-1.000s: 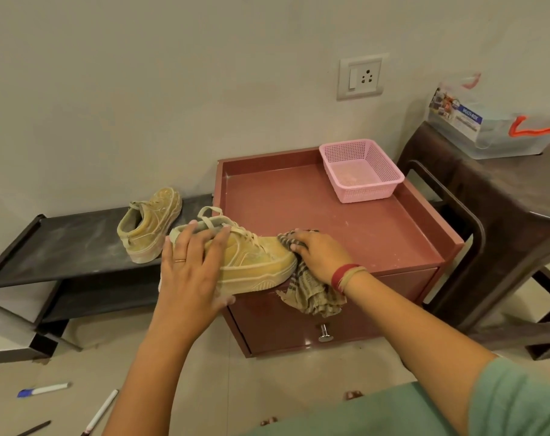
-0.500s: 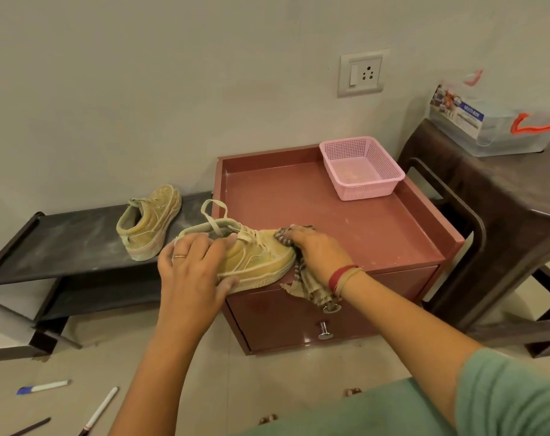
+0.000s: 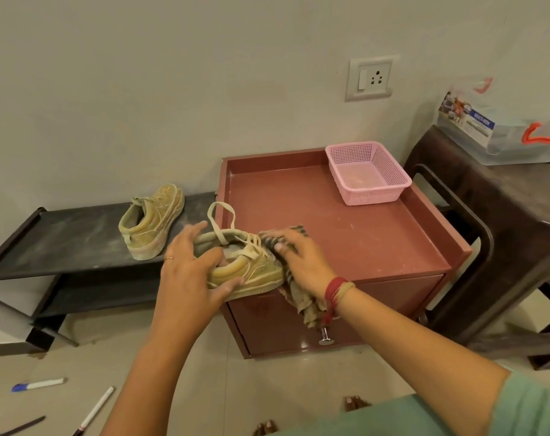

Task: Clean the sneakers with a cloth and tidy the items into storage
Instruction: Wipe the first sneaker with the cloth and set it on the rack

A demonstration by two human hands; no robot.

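The left hand [image 3: 192, 272] has moved from lying flat on top of the sneaker [image 3: 251, 272] to its heel end. Its grip is now curled around the collar, with the thumb on the side of the sole. The shoe is a little turned at the front left corner of the red desk [image 3: 346, 228], and one lace loop stands up. The right hand [image 3: 302, 259] has come up from the side of the toe to the laces, and its grip is bent over the checked cloth [image 3: 302, 305] and presses it on the shoe. I judge that the wiping goes on to a new part. The second sneaker [image 3: 151, 221] waits on the black shelf [image 3: 63, 243], and the pink basket [image 3: 393, 187] holds no items yet.
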